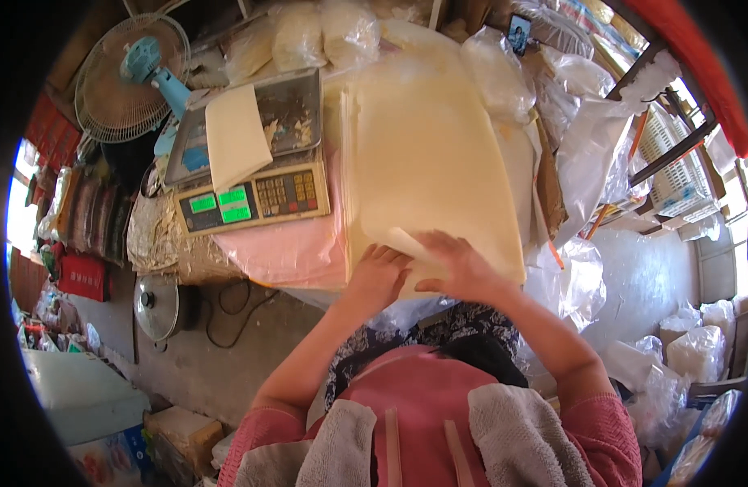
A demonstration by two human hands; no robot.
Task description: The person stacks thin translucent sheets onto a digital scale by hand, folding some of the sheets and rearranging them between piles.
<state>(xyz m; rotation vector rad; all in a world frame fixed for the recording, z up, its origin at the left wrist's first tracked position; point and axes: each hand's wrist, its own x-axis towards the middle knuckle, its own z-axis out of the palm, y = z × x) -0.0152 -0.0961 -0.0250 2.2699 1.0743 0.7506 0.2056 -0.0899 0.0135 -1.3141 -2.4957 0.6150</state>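
"Grey towel [520,430] hangs nearest us; where are our hands?"

"At the near edge of the cream sheet stack [431,162]. Our left hand [376,277] rests with fingers close together; whether that grip pinches anything, we can't tell. Our right hand [459,264] has its thumb and fingers apart."

"And the pale flap [407,243]?"

"Raised between our hands, above the stack's near end. We seem to be folding it."

"How do we do that well?"

"We should steady the sheets with our left, draw the flap over lightly, and press its crease evenly, lest it tear."
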